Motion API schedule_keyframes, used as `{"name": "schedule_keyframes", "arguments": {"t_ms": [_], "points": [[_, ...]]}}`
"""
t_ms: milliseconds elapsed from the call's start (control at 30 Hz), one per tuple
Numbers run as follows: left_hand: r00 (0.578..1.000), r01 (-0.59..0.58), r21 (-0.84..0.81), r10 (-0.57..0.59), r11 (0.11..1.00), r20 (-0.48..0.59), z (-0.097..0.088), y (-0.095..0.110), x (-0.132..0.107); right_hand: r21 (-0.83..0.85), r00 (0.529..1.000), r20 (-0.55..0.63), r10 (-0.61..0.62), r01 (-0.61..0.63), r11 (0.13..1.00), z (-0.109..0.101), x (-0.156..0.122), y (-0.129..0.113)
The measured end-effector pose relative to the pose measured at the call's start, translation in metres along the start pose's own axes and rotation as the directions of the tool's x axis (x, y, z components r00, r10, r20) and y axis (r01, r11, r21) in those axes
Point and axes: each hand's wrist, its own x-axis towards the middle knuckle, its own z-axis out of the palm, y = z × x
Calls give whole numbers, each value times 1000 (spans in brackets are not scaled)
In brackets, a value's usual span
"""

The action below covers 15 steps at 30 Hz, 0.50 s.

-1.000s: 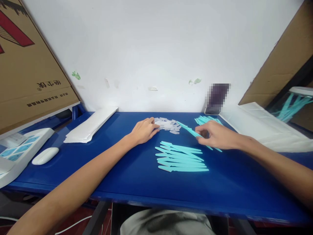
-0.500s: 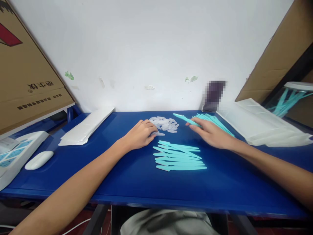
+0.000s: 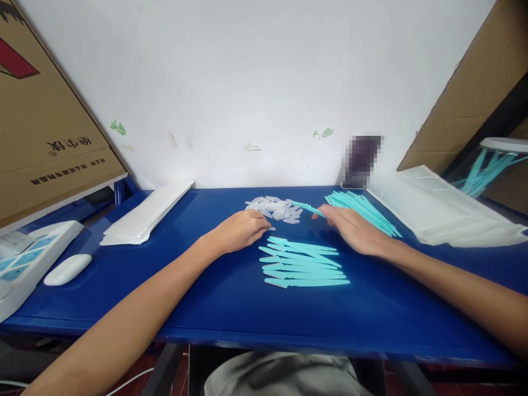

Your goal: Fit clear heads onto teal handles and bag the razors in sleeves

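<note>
My left hand pinches a small translucent plastic blade cap, its tip showing past my fingertips. Just beyond that hand lies a loose pile of similar caps. Between thumb and fingers of my right hand is a turquoise eyebrow razor, its blade end pointing left over the pile's right edge. Nearer to me, several turquoise razors lie roughly parallel on the blue table, blade ends to the left. More razors are heaped behind my right hand, partly hidden by it.
White sleeves are stacked at the left, near a white mouse and a power strip. At the right lie translucent bags and a tub of razors. A phone leans against the wall.
My right hand has lowered the razor and turned it slightly. My left hand has come down a little, and the cap by its fingers has lifted into its pinch.
</note>
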Motion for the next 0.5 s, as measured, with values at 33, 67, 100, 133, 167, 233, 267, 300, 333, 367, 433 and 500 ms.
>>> {"name": "schedule_keyframes", "arguments": {"t_ms": [33,67,100,133,167,233,267,300,333,367,433,500], "points": [[1000,-4,1,4,1000,-2,0,0,0,14,1000,18,14,-15,1000,0,0,1],[1000,-7,2,7,1000,-5,0,0,0,26,999,32,18,-19,999,-1,-1,1],[1000,-5,3,5,1000,-6,0,1,0,33,999,44,10,-11,999,-2,-1,2],[1000,3,5,-3,1000,-7,0,1,-1,36,999,53,-10,8,999,-3,-1,3],[1000,19,7,-19,1000,-10,0,1,0,36,998,58,-32,30,999,-3,-1,3],[997,71,-2,-71,997,-19,1,2,0,40,997,45,-58,57,998,-3,-1,4],[995,97,-18,-97,995,-30,1,3,0,46,998,24,-55,54,997,-2,-1,4],[991,119,-42,-121,992,-52,1,3,0,47,999,-1,-45,45,998,-2,0,3],[986,135,-72,-141,988,-84,0,3,0,42,999,-26,-30,31,999,-1,0,3],[979,148,-103,-161,984,-128,0,2,0,29,999,-46,-18,19,999,0,1,2],[954,173,-153,-204,973,-220,-3,0,-1,-11,998,-66,-4,4,1000,1,1,0],[934,200,-184,-244,962,-260,-7,-3,-3,-37,997,-71,-10,7,999,1,1,-2]]}}
